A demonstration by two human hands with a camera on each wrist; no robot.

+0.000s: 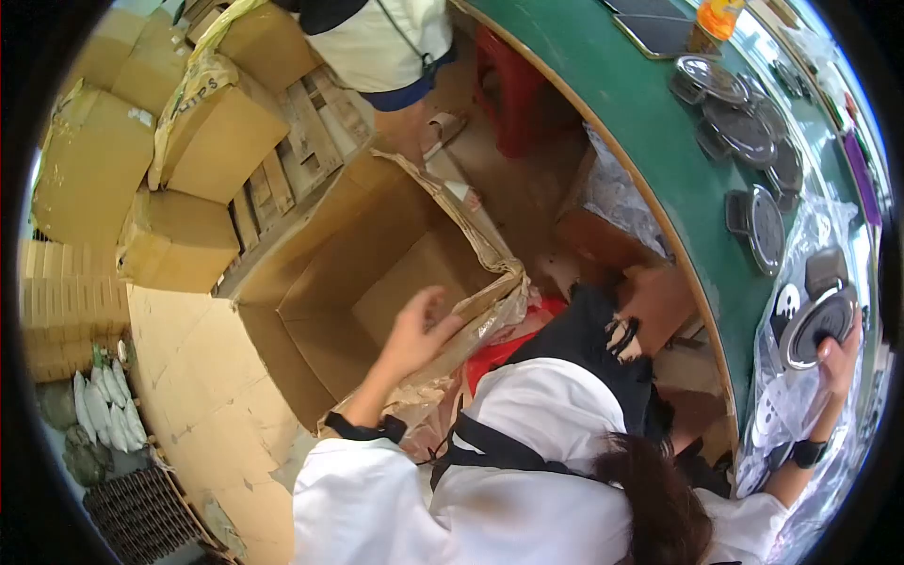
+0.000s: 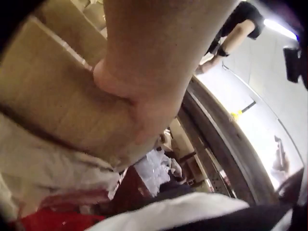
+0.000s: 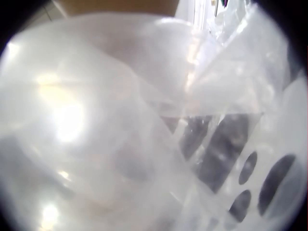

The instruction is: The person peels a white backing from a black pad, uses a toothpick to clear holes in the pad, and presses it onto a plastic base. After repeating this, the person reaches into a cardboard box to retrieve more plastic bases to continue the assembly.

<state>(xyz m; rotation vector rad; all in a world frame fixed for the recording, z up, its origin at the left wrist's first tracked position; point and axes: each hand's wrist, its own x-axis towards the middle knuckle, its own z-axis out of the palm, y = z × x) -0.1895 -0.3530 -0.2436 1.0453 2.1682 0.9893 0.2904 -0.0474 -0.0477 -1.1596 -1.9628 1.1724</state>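
My left hand (image 1: 419, 334) is over the near side of a large open cardboard box (image 1: 395, 301), its fingers loosely bent and nothing in them. In the left wrist view that hand (image 2: 139, 91) crosses in front of brown cardboard (image 2: 53, 91); its fingertips are hidden. Far right in the head view, my right hand (image 1: 840, 363) grips a dark, shiny round piece with a squarish tab (image 1: 817, 325), thumb on its face, above clear plastic film (image 1: 786, 414). Film (image 3: 110, 115) fills most of the right wrist view, and the hand is hidden there.
Several similar dark pieces (image 1: 739, 132) lie on the green table (image 1: 621, 89), near an orange bottle (image 1: 720, 17). Closed cartons (image 1: 221, 122) stand by a wooden pallet (image 1: 306, 132). Another person (image 1: 381, 47) stands beyond the box; a red stool (image 1: 513, 94) is under the table.
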